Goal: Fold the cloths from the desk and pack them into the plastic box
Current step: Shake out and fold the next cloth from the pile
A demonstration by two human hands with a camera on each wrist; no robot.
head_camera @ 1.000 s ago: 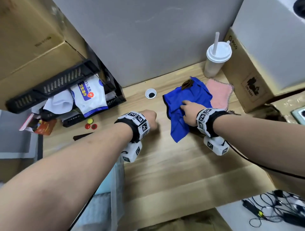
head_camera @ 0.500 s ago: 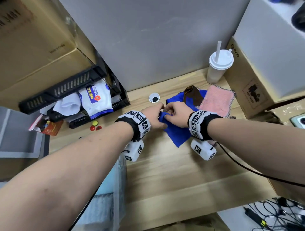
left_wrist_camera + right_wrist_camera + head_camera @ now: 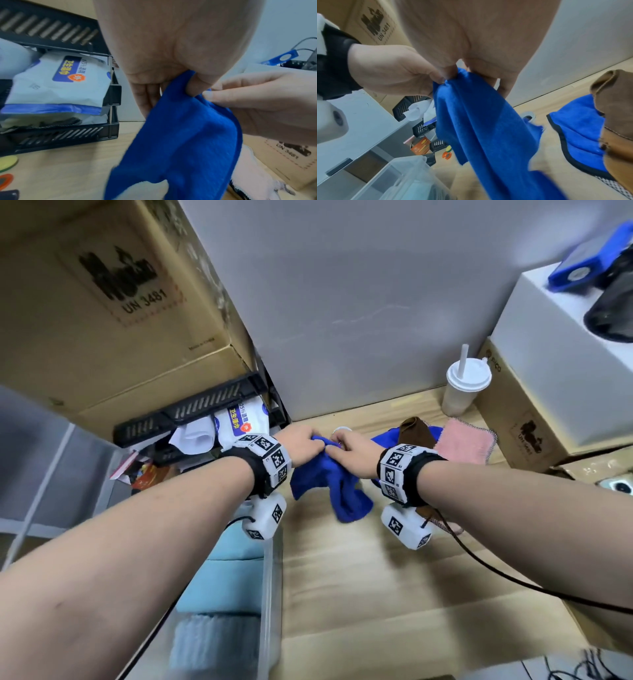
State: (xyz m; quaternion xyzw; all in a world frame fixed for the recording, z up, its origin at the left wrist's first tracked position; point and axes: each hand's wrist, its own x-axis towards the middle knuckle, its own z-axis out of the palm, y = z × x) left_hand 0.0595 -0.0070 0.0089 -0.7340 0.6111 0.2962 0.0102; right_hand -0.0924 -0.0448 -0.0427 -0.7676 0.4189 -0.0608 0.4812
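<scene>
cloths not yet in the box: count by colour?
Blue: 2. The held blue cloth is pinched by the left hand and right hand; the second blue cloth lies under the brown one.
Brown: 1, the brown cloth.
Pink: 1, the pink cloth.
Total: 4. The checked edge under the pile is not counted, since I cannot tell what it is.

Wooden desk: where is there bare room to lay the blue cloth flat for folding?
The widest bare stretch of the light wooden desk lies nearest the person, between the clear plastic box and the black cable. The back is crowded: pink cloth, brown cloth, another blue cloth, white lidded cup, black mesh tray.
</scene>
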